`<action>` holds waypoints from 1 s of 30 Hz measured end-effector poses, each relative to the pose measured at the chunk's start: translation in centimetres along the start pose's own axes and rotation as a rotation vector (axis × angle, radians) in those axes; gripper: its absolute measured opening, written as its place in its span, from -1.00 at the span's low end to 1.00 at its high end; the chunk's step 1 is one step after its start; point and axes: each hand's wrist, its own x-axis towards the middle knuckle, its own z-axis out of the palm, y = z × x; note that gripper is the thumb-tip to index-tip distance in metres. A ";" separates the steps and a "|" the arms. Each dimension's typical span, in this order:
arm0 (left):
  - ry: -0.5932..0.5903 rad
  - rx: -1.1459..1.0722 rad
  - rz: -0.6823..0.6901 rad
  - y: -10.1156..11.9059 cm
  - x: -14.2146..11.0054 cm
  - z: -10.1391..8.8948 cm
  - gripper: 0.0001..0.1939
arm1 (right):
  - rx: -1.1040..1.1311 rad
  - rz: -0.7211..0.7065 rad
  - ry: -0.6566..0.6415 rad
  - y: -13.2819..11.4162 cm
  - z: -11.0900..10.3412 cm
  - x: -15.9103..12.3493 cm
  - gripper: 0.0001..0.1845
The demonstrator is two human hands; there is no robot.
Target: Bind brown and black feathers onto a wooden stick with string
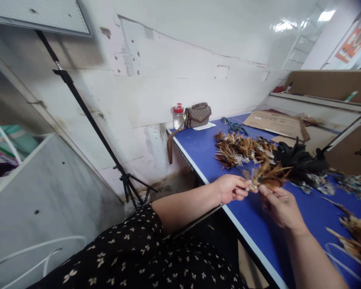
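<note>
Between my two hands is a bunch of brown feathers [270,173], its tips fanned out to the right. My left hand [232,188] pinches the pale base of the bunch with curled fingers. Thumb and fingers of my right hand [281,202] close on the lower side of the same bunch. Just beyond lie brown feather bunches [240,146] on the blue table [195,146]. Black feathers [301,158] spread to the right of them. More tan feathers [359,233] lie near my right forearm.
A checked handbag [200,115] and a clear bottle with a red lid [178,116] stand at the table's far left corner. Flat cardboard [276,122] lies at the back. Left of the table stands a black tripod [87,122]. White cable [343,259] loops at the right.
</note>
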 end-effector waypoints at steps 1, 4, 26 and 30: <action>-0.029 -0.003 -0.016 0.0 0.0 -0.2 -0.83 | -0.009 -0.005 -0.006 -0.1 -0.1 -0.1 -0.21; -0.096 -0.005 -0.081 0.0 0.3 -0.5 -0.81 | -0.016 -0.005 -0.032 -0.4 -0.3 -0.2 -0.21; 0.182 0.448 0.364 -3.7 0.3 -0.1 -0.40 | 0.009 0.035 0.089 0.4 0.2 0.0 -0.27; 0.200 0.514 0.387 -4.2 0.9 0.0 -0.49 | 0.009 0.041 0.121 0.9 0.3 0.2 -0.26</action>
